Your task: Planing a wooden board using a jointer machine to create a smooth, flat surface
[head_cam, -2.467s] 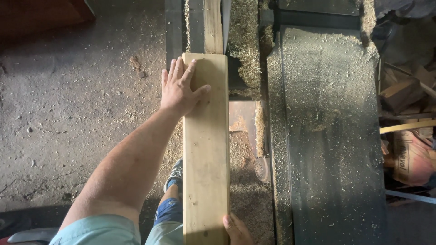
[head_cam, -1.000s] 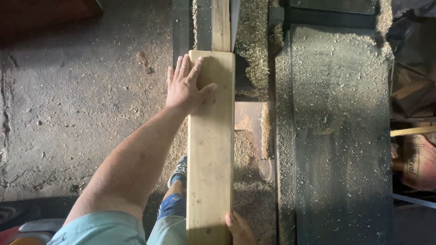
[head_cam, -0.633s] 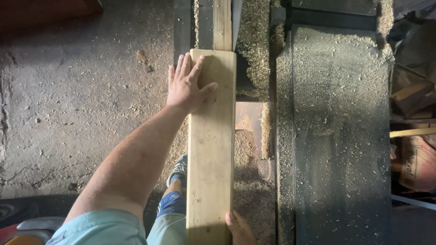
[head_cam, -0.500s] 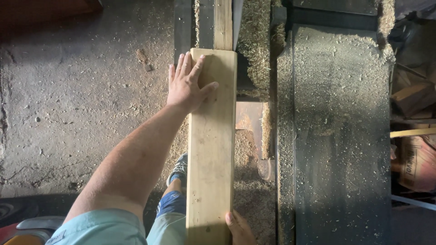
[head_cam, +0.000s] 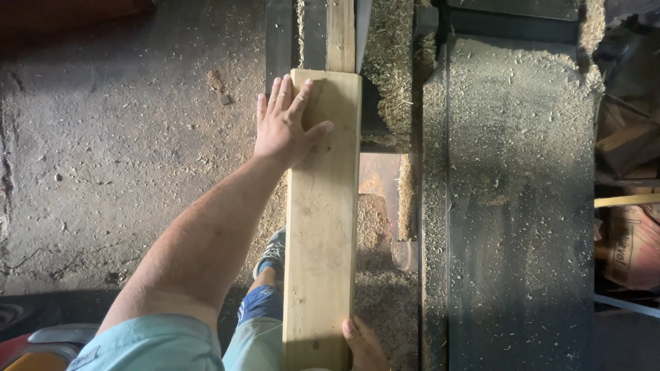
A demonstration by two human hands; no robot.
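A pale wooden plank (head_cam: 323,220) runs lengthwise from the bottom of the head view up to a dark machine rail. My left hand (head_cam: 287,124) lies flat with spread fingers on the plank's far left corner, pressing it. My right hand (head_cam: 363,343) grips the plank's near right edge at the bottom of the frame; only its fingers show. A narrower wooden strip (head_cam: 340,34) lies on the rail just beyond the plank's far end.
A dark metal machine bed (head_cam: 519,206) covered in sawdust fills the right side. Sawdust heaps (head_cam: 392,62) sit beside the rail. Concrete floor (head_cam: 117,137) lies to the left. Wood offcuts and a printed sack (head_cam: 629,240) are at the far right. My shoe (head_cam: 271,251) shows beneath the plank.
The plank and both hands have stayed nearly still; the view shifted slightly compared with 2.5 s ago.
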